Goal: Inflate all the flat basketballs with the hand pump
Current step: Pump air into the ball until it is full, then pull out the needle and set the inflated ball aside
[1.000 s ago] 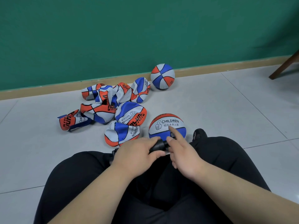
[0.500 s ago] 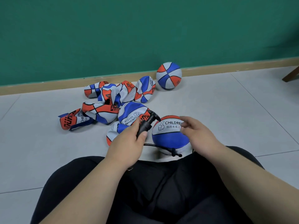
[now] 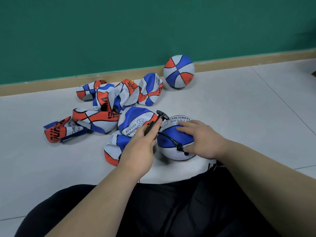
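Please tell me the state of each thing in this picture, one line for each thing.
left hand: grips the hand pump
right hand: open, lies on the near ball
near ball: round, full
far ball: round, full
flat balls: crumpled in a heap, without air
hose: its end lies on the near ball; needle in or out, cannot tell

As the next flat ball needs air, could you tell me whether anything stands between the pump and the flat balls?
Nothing visible does. The left hand holds the pump right beside the nearest flat ball; only its hose drapes across the round ball under the right hand.
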